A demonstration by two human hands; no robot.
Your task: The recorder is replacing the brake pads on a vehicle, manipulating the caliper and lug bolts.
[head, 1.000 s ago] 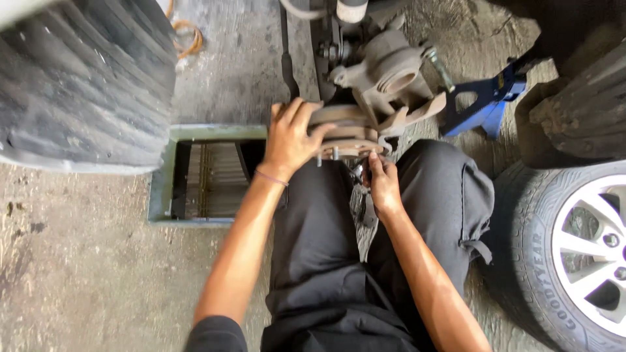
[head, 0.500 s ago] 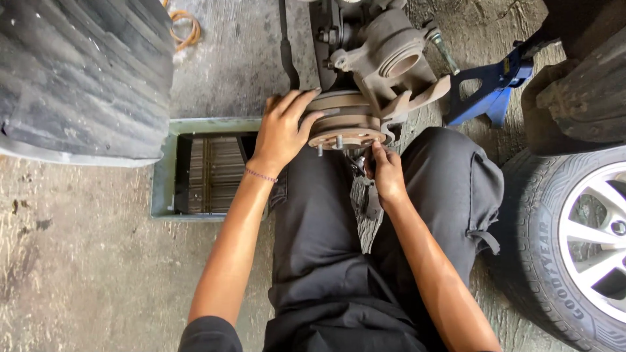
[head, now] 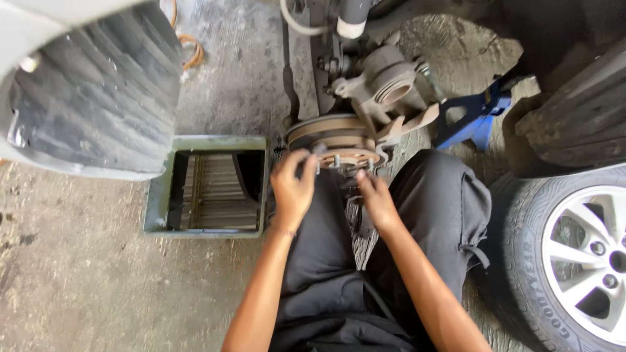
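Concrete floor [head: 78, 287], green tray [head: 153, 208], brake disc [head: 329, 133]

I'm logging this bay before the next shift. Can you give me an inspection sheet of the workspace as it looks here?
Surface: rough, stained concrete floor; a green-framed floor drain set in it.
Job's things: rusty brake disc with wheel studs, brake caliper swung up off the disc.
Clutter: removed wheel lying on the right; large tyre on the left.
Hands: left hand at the disc's front edge, right hand just below the hub; what the fingers hold cannot be told.
Cables: pale hose near the strut; orange cord on the floor behind.
Surroundings: blue jack under the car.
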